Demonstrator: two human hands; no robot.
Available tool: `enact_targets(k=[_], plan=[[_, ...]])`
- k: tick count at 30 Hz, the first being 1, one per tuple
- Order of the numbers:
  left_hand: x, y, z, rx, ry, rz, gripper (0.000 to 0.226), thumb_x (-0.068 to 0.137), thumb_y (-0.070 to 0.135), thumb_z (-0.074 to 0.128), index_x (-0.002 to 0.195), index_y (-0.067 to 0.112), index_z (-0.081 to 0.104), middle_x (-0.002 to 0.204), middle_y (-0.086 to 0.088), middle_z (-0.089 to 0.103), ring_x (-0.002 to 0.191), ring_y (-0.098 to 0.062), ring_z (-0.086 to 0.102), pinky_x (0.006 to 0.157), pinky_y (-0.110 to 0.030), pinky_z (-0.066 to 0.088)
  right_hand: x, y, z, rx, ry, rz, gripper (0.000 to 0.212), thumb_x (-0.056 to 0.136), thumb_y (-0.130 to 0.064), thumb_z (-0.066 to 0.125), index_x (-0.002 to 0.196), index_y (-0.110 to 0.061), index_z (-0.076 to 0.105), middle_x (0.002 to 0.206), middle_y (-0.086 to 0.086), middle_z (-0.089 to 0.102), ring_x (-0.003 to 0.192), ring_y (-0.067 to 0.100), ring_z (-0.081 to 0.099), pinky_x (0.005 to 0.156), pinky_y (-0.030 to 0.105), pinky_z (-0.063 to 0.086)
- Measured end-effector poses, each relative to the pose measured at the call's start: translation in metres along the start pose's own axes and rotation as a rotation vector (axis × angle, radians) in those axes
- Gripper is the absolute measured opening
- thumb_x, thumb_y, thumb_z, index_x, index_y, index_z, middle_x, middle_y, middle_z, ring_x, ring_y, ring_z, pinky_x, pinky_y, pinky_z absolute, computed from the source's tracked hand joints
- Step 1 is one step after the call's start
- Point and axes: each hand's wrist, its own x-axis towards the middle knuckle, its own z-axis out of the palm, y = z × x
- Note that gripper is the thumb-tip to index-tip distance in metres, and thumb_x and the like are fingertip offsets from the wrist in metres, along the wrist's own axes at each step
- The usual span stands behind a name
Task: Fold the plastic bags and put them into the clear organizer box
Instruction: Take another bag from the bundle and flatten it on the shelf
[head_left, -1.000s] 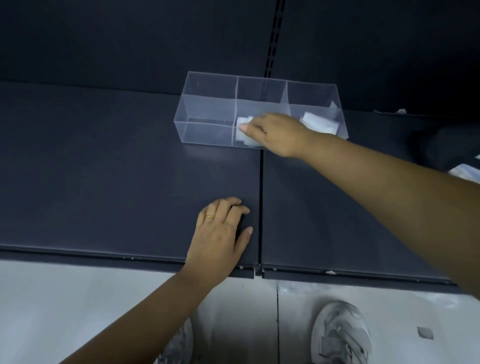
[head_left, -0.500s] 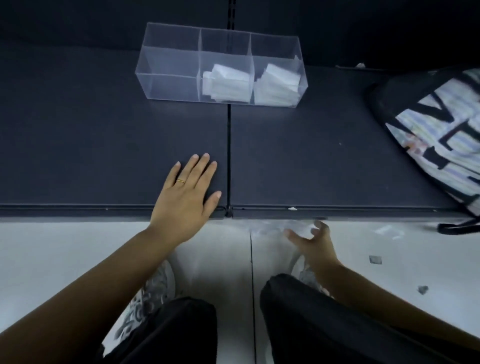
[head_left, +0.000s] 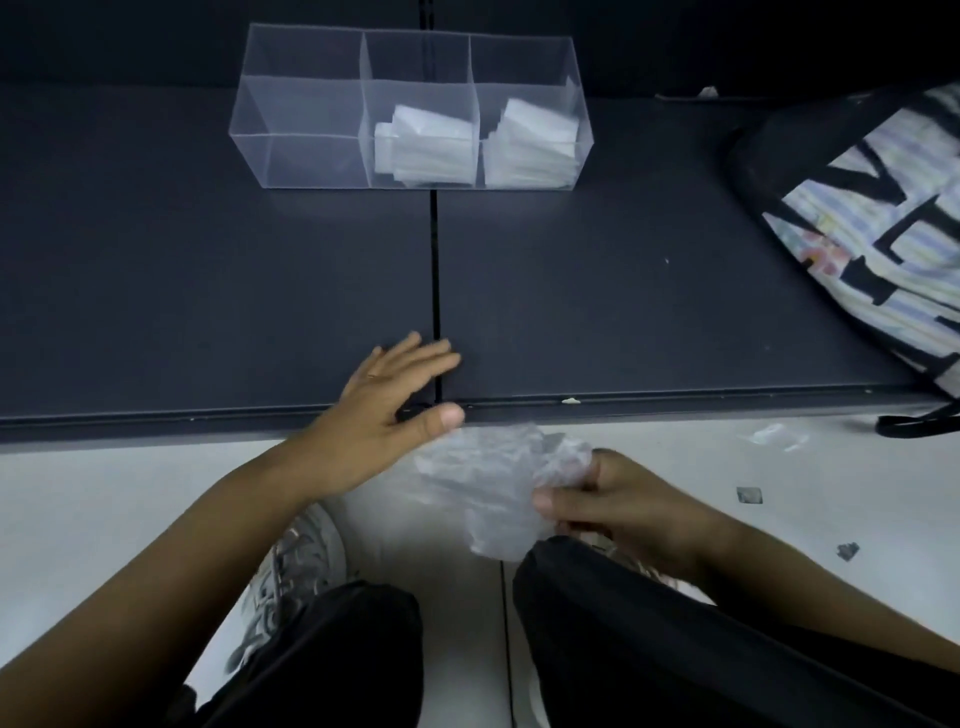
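Plastic bag (head_left: 493, 488) crumpled, translucent, pinched in right hand (head_left: 618, 512).

The organizer box (head_left: 301, 161) sat far on the shelf (head_left: 208, 286), folded bags (head_left: 426, 145) in its middle and right compartments; a tote (head_left: 883, 234) lay right.

Left hand (head_left: 384, 410) spread open; right hand (head_left: 618, 501) pinches plastic bag (head_left: 485, 483).

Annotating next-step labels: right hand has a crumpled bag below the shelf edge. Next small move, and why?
Probably lift the plastic bag onto the dark shelf beside the left hand and flatten it. The right hand pinches it crumpled below the shelf edge, unfolded; the left hand is open there, free to help.
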Motion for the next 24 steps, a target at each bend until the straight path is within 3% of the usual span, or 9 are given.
enact_targets(k=[3,6,8,10,14,16,18,21,24], plan=[[-0.008,0.024,-0.002,-0.207,-0.245,0.008,0.077,0.065,0.070,0.071,0.134,0.056,0.039,0.141,0.033,0.040,0.132,0.012,0.033,0.104,-0.014,0.031,-0.006,-0.059,0.007,-0.069,0.026,-0.212,0.013,0.080,-0.026,0.064,0.082,-0.015,0.071,0.080,0.006,0.069,0.074,0.016,0.064,0.071,0.027,0.053],[-0.002,0.028,-0.005,-0.311,-0.085,0.005,0.022,0.074,0.031,0.078,0.095,0.026,0.072,0.096,0.008,0.074,0.090,0.000,0.066,0.085,-0.017,0.048,0.008,-0.101,-0.007,0.137,0.172,-0.269,0.021,0.080,-0.034,0.063,0.069,-0.017,0.070,0.071,0.002,0.069,0.066,0.013,0.066,0.062,0.024,0.055],[0.000,0.024,-0.016,-0.415,0.075,-0.059,0.007,0.079,0.028,0.072,0.080,0.020,0.074,0.082,-0.001,0.075,0.075,-0.008,0.068,0.075,-0.017,0.050,0.024,-0.118,-0.024,0.240,0.341,-0.235,0.025,0.086,-0.034,0.064,0.071,-0.014,0.070,0.070,0.003,0.070,0.065,0.014,0.068,0.060,0.023,0.055],[0.003,0.015,-0.027,-0.483,0.204,-0.110,0.010,0.085,0.027,0.068,0.079,0.021,0.073,0.080,-0.003,0.074,0.072,-0.010,0.067,0.070,-0.013,0.050,0.040,-0.128,-0.039,0.331,0.482,-0.206,0.026,0.089,-0.033,0.063,0.085,-0.007,0.068,0.075,0.005,0.071,0.070,0.015,0.069,0.061,0.025,0.055],[0.014,0.001,-0.040,-0.440,0.427,-0.226,0.020,0.094,0.028,0.058,0.077,0.025,0.068,0.071,0.005,0.067,0.066,-0.006,0.060,0.073,-0.025,0.050,0.057,-0.135,-0.053,0.489,0.515,-0.293,0.033,0.094,-0.038,0.054,0.109,-0.009,0.059,0.094,0.004,0.070,0.082,0.011,0.067,0.076,0.025,0.054],[0.021,0.001,-0.041,-0.427,0.515,-0.305,0.018,0.096,0.031,0.053,0.083,0.023,0.063,0.079,0.004,0.064,0.074,-0.011,0.059,0.080,-0.034,0.050,0.057,-0.132,-0.051,0.340,0.513,-0.338,0.046,0.092,-0.051,0.052,0.124,-0.018,0.053,0.118,0.001,0.065,0.105,0.009,0.064,0.091,0.029,0.049],[0.024,0.002,-0.043,-0.421,0.631,-0.354,0.027,0.094,0.048,0.047,0.097,0.023,0.057,0.101,0.005,0.058,0.090,-0.013,0.057,0.084,-0.026,0.046,0.057,-0.123,-0.042,0.030,0.567,-0.364,0.049,0.085,-0.059,0.057,0.125,-0.031,0.051,0.127,-0.009,0.057,0.112,0.003,0.057,0.096,0.027,0.044],[0.017,0.007,-0.049,-0.077,0.826,-0.170,0.068,0.087,0.070,0.040,0.134,0.021,0.043,0.142,0.000,0.036,0.130,-0.015,0.037,0.105,-0.029,0.029,0.071,-0.109,-0.022,-0.254,0.576,-0.308,0.060,0.083,-0.050,0.066,0.135,-0.031,0.041,0.128,-0.010,0.050,0.107,-0.004,0.052,0.081,0.014,0.041],[0.022,0.017,-0.045,0.256,0.656,0.032,0.092,0.075,0.078,0.043,0.147,0.023,0.028,0.156,0.000,0.024,0.142,-0.018,0.020,0.113,-0.037,0.016,0.093,-0.100,-0.004,-0.228,0.476,-0.195,0.065,0.089,-0.038,0.063,0.143,-0.020,0.032,0.123,-0.003,0.056,0.105,0.011,0.061,0.087,0.026,0.051]])
